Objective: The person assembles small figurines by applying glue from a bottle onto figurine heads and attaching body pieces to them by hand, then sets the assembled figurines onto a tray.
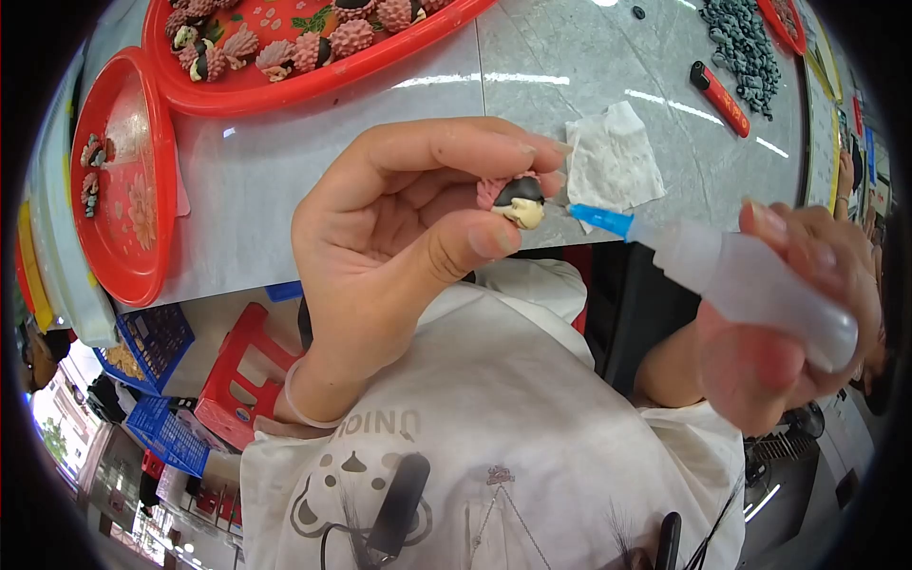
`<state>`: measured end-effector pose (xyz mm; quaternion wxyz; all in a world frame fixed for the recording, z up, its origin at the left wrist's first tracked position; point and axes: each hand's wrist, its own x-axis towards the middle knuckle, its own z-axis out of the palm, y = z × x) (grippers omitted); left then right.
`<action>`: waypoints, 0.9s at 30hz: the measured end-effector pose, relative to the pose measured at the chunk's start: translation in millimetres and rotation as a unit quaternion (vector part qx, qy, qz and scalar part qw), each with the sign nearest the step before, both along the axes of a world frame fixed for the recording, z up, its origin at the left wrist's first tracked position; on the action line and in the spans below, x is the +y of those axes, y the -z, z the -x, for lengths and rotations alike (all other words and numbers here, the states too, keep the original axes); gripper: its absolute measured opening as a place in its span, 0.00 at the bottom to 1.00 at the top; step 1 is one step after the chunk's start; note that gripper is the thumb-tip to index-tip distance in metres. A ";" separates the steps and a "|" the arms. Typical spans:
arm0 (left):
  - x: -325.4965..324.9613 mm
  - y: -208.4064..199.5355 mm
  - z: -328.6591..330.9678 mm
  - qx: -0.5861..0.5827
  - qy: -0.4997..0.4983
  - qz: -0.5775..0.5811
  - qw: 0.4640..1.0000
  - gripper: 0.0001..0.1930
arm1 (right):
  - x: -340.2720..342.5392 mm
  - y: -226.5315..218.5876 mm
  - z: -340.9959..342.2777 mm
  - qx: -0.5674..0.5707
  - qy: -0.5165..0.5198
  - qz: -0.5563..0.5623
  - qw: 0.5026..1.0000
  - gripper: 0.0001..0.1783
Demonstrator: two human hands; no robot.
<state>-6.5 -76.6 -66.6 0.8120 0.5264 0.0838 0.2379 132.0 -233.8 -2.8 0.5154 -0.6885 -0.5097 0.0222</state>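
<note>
At the far left of the frame a small red tray (128,204) held a few pink figurines, and a larger red tray (285,90) along the upper edge held many more. Blue crates (157,342) and a red stool (237,380) showed at lower left. Mid-frame, the left hand (389,237) pinched a small figurine (518,201), pink with a black cap and cream face, between thumb and fingertips. A blue nozzle (600,219) pointed just beside it, on a clear squeeze bottle (760,290) clasped in the right hand (788,332). Behind lay a crumpled white tissue (616,157), a red cutter (719,98) and a grey bead pile (741,47) at upper right.
</note>
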 end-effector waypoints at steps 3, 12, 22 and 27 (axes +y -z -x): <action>0.1 3.4 1.2 -0.021 0.007 -0.006 1.000 0.18 | -15.6 -1.7 -13.4 -0.046 -0.093 -0.003 0.995 0.27; 3.4 4.4 2.0 -0.041 0.005 0.009 0.999 0.17 | 3.8 0.6 -5.0 0.092 -0.086 -0.040 0.991 0.23; -3.1 -6.9 -3.5 -0.003 0.016 0.088 0.996 0.17 | 54.7 54.5 -7.9 0.088 0.055 -0.005 0.995 0.20; -6.0 -7.6 -3.0 -0.016 -0.025 0.157 0.987 0.14 | 46.4 53.8 -18.6 -0.006 0.057 0.094 0.994 0.19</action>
